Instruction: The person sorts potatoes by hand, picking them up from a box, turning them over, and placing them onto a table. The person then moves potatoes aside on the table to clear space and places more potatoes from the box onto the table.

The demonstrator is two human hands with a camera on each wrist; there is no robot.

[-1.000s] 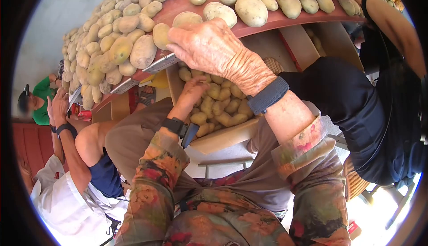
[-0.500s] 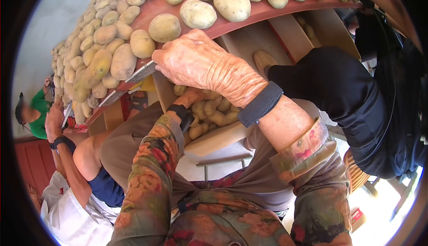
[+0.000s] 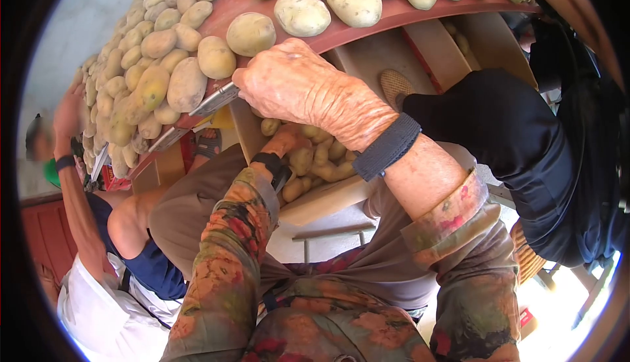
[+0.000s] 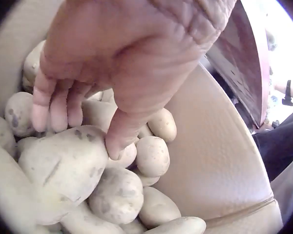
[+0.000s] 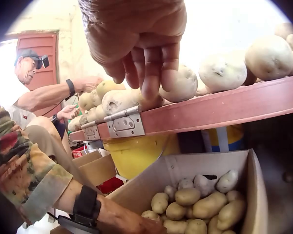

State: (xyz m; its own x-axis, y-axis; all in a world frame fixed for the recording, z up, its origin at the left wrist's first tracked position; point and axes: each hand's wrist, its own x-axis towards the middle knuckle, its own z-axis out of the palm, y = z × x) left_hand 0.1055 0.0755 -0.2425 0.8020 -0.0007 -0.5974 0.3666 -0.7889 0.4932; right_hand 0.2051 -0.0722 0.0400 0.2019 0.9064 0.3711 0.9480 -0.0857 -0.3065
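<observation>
Down in the cardboard box of potatoes, my left hand [image 4: 102,73] has its fingers curled at the end of a large pale potato [image 4: 63,168] with dark spots, and its thumb lies along that potato's side. Smaller potatoes [image 4: 152,156] lie around it. Above, my right hand [image 3: 289,80] hangs at the red table's edge, beside a metal hinge [image 5: 124,122]. Its fingers [image 5: 151,73] droop loosely in front of the front-row potatoes and hold nothing. A round potato [image 3: 216,57] and a larger one [image 3: 251,34] sit just beyond it.
Potatoes are heaped on the left of the red table [image 3: 216,8], with a looser row along its front. Below stand the cardboard box [image 5: 256,195] and a yellow bucket [image 5: 136,153]. A person in white [image 3: 98,303] works at the left; another in black [image 3: 525,139] sits right.
My left hand has gone lower among the boxed potatoes. My right hand has drawn back from the potatoes to the table edge. The person at the left has raised an arm to the pile.
</observation>
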